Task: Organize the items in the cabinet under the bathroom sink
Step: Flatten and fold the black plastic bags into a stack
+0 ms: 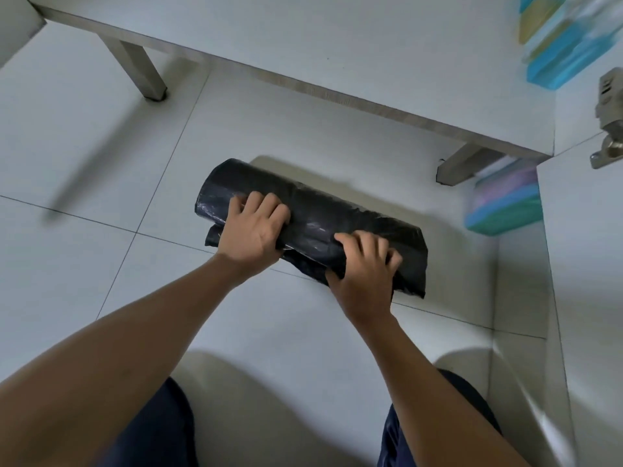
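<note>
Plastic roll (323, 214) under my fingers looks soft, light and slippery. My left hand (254, 227) and right hand (364, 264) curl over it, gripping both halves to keep it wound.

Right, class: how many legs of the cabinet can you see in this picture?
2. The left leg stands on the floor at the upper left; the right leg stands just beyond the black roll. Any legs further back would be hidden.
</note>
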